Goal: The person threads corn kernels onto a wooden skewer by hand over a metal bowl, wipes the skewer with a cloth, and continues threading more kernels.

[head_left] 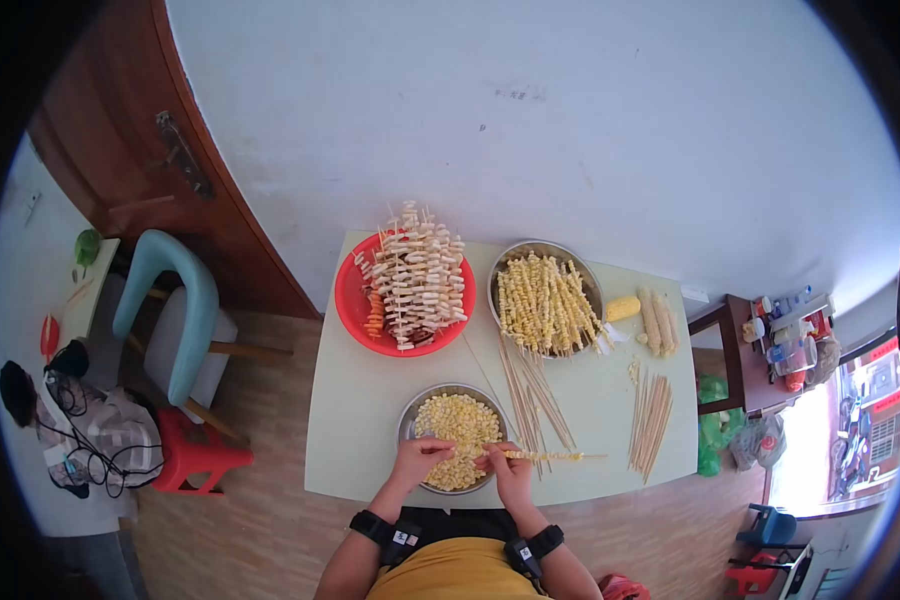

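Yellow shirt (460,572) at the near edge, with black wrist straps (372,527) on both arms. Above the steel bowl (404,428), the left hand (420,462), thumb and fingers drawn close together; impossible to tell whether clamped on anything. Over the bowl's right side, the right hand (513,483), clamped on a corn skewer (548,456), held nearly level, with a bare tip pointing right. Beneath both hands, loose corn kernels (458,412), filling the bowl on the pale surface (365,430). Beyond the right hand, a spread of bare bamboo sticks (532,400); farther right, a second bundle (651,425). Past these, pale cobs (658,325) side by side, near a yellow corn cob (623,307). Farther back, a red basin (346,305), piled above its rim with skewers of white slices (417,285), and, just beside it, a larger steel bowl (582,268), heaped with loaded corn skewers (540,300). Behind, a pale wall (570,130) and, at left, a brown wooden door (130,130).
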`<state>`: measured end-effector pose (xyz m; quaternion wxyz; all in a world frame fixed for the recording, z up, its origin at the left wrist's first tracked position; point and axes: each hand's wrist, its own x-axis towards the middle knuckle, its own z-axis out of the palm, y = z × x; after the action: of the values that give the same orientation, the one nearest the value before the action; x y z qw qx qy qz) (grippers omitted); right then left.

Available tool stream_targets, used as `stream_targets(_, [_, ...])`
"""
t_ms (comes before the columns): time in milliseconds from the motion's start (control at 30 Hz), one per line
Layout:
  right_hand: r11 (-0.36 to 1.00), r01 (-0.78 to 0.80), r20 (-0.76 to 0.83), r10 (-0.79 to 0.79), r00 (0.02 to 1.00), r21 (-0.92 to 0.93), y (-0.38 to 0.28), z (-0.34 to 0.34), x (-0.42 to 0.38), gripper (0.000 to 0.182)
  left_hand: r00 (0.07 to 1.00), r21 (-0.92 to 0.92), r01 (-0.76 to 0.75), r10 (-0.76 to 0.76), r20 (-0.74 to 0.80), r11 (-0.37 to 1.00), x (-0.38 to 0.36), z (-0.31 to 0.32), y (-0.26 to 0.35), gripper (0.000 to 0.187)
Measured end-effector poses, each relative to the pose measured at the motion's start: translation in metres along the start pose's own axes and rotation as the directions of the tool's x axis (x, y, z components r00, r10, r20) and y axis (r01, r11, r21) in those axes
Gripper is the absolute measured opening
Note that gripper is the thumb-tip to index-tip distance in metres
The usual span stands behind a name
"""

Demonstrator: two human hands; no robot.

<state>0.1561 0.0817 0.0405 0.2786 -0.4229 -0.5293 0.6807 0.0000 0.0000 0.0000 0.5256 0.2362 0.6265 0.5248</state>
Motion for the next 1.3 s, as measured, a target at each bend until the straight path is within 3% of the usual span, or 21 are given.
stream_targets(200, [0.999,-0.053,-0.026,0.053,0.998,0.002,-0.001,-0.005,0.003,0.021,0.997,-0.116,0.000,0.009,0.071,0.993,0.005,0.005,-0.003,0.018])
stream_targets(300, [0.988,-0.104,-0.058,0.110,0.992,0.110,0.011,-0.009,0.004,0.025,0.995,-0.167,0.069,-0.057,0.076,0.983,0.003,0.006,0.001,0.020])
stream_targets(367, [0.896,-0.244,-0.112,0.304,0.946,0.370,0.017,-0.012,0.005,0.028,0.989,-0.239,0.125,-0.103,0.102,0.963,0.004,0.006,0.004,0.023])
stream_targets(400, [0.899,-0.234,-0.121,0.297,0.947,0.370,0.020,-0.017,0.005,0.028,0.989,-0.238,0.122,-0.097,0.112,0.964,0.006,0.004,0.000,0.023])
stream_targets(467, [0.864,-0.264,-0.180,0.368,0.912,0.429,0.025,-0.025,0.004,0.028,0.986,-0.461,0.164,-0.157,0.055,0.872,0.009,-0.001,-0.016,0.024])
stream_targets(600, [0.908,-0.236,-0.145,0.300,0.943,0.345,0.014,-0.020,0.000,0.026,0.987,-0.443,0.157,-0.147,0.058,0.883,0.007,-0.002,-0.016,0.023])
stream_targets(667, [0.959,-0.193,-0.105,0.218,0.970,0.207,0.001,-0.011,0.002,0.026,0.987,-0.374,0.156,-0.136,0.080,0.914,0.008,0.000,-0.010,0.022])
stream_targets(800, [0.970,-0.195,-0.060,0.206,0.977,0.148,0.003,-0.008,0.005,0.025,0.982,-0.263,0.188,-0.184,0.041,0.946,0.011,0.001,-0.015,0.019])
stream_targets(833, [0.964,-0.209,-0.082,0.224,0.971,0.164,0.008,-0.011,0.006,0.025,0.987,0.234,0.121,-0.091,-0.134,0.965,0.008,0.002,-0.003,0.017])
stream_targets(867, [0.957,-0.223,-0.099,0.244,0.965,0.186,0.012,-0.011,0.006,0.026,0.967,0.679,0.115,0.074,-0.243,0.725,0.007,0.001,0.004,0.015])
stream_targets(900, [0.955,-0.225,-0.084,0.244,0.966,0.193,0.013,-0.012,0.006,0.026,0.964,0.684,0.123,0.078,-0.256,0.719,0.010,-0.002,-0.003,0.015])
stream_targets(967, [0.960,-0.209,-0.111,0.232,0.966,0.187,0.011,-0.019,0.003,0.026,0.930,0.703,0.007,0.254,-0.266,0.711,0.017,-0.006,-0.024,0.016])
stream_targets(1033, [0.961,-0.187,-0.112,0.212,0.971,0.201,0.015,-0.025,0.005,0.027,0.944,0.762,-0.018,0.263,-0.201,0.648,0.018,-0.005,-0.021,0.015])
stream_targets(1133, [0.962,-0.188,-0.207,0.229,0.951,0.201,0.014,-0.026,0.004,0.025,0.979,0.800,-0.093,0.199,-0.034,0.592,0.015,-0.001,-0.019,0.019])
stream_targets(1300, [0.950,-0.207,-0.202,0.256,0.945,0.236,0.021,-0.030,0.002,0.025,0.996,0.800,-0.087,0.082,0.048,0.594,0.019,0.001,-0.018,0.013])
